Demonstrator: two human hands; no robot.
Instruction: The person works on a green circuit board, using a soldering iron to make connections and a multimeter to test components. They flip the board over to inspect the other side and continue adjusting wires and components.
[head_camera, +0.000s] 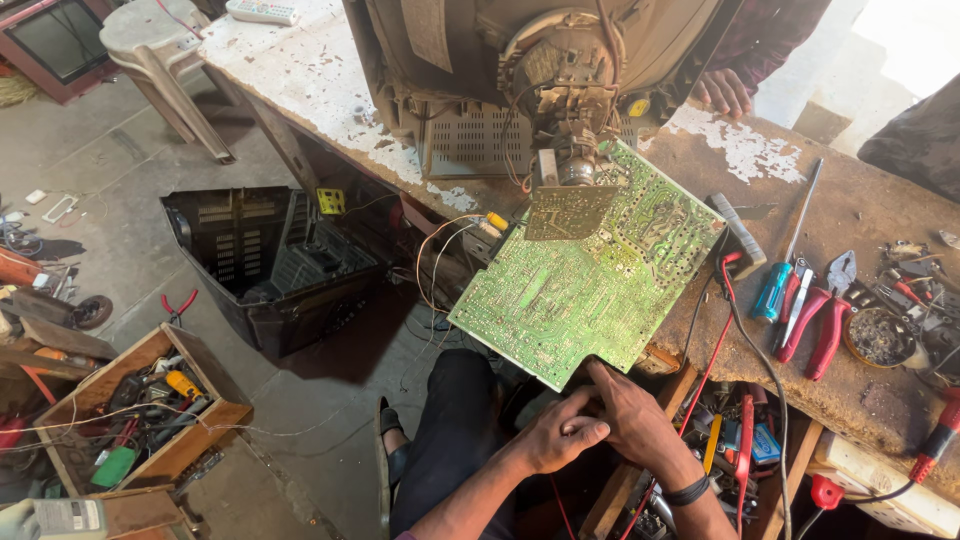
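A large green circuit board (590, 270) lies tilted over the workbench edge, wired to the neck of an opened picture-tube television (540, 70). My right hand (630, 410) touches the board's near corner with its fingers. My left hand (565, 432) sits just beside it, fingers curled near the same corner, and I cannot tell if it grips anything. A small second board (567, 210) hangs on the tube neck.
Another person's hand (722, 92) rests behind the television. On the worn bench (850, 210) lie a screwdriver (785, 262), red pliers (818, 325) and a solder tin (880, 337). A black television back cover (270, 260), a wooden tool crate (140, 410) and a plastic stool (165, 50) stand on the floor.
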